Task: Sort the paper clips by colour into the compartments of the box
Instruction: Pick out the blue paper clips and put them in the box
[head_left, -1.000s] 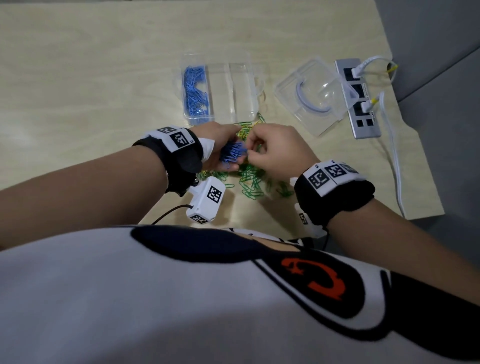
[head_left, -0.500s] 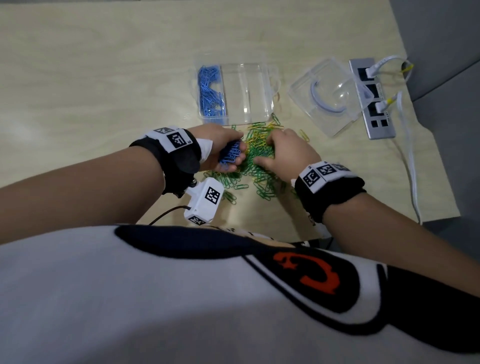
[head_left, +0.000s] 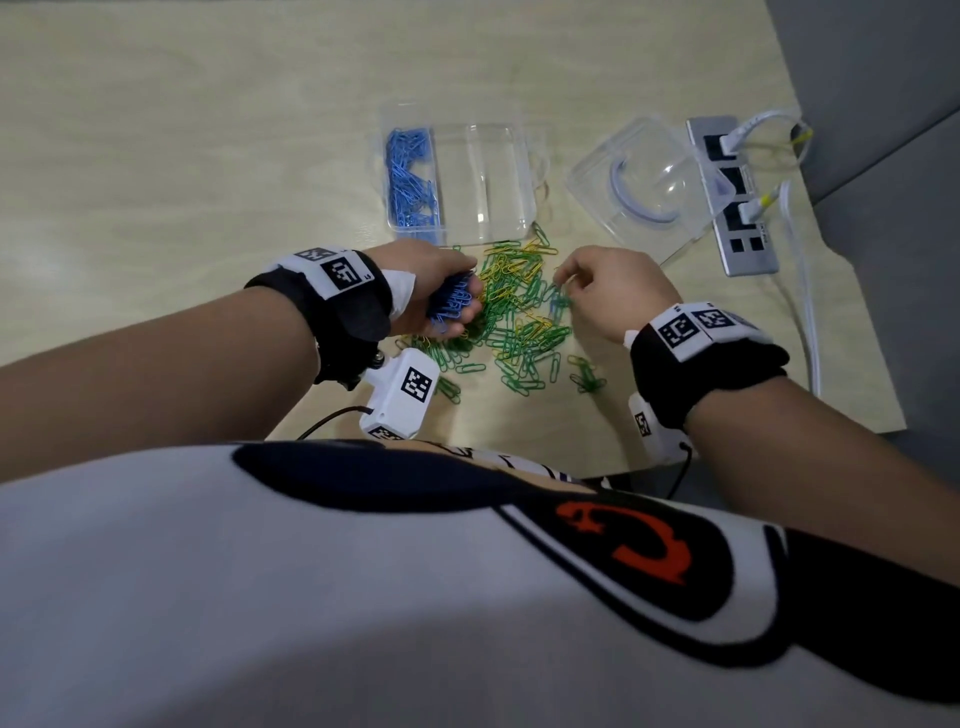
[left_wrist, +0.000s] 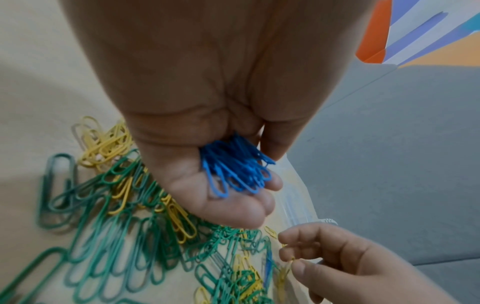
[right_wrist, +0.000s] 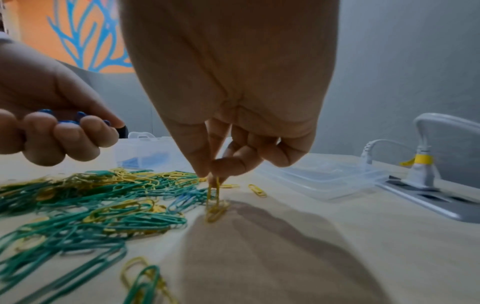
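Observation:
A heap of green and yellow paper clips (head_left: 519, 322) (left_wrist: 124, 216) (right_wrist: 91, 201) lies on the wooden table in front of a clear compartment box (head_left: 498, 182). Its left compartment holds blue clips (head_left: 410, 182); the other compartments look bare. My left hand (head_left: 436, 291) (left_wrist: 233, 170) curls round a bunch of blue clips (head_left: 451, 301) (left_wrist: 236, 172) at the heap's left edge. My right hand (head_left: 597, 291) (right_wrist: 215, 176) pinches a yellow clip (right_wrist: 214, 197) (left_wrist: 285, 269) between thumb and forefinger at the heap's right edge, with another yellow clip hanging from it.
The box's clear lid (head_left: 644, 182) lies to the right of the box. A grey power strip (head_left: 732, 197) with white cables (head_left: 800, 291) plugged in sits near the table's right edge. A few stray clips (head_left: 587, 374) lie near my right wrist.
My right hand has drawn back from the middle of the heap to its right edge and lifted, pinching a yellow clip. The left hand has kept its bunch of blue clips.

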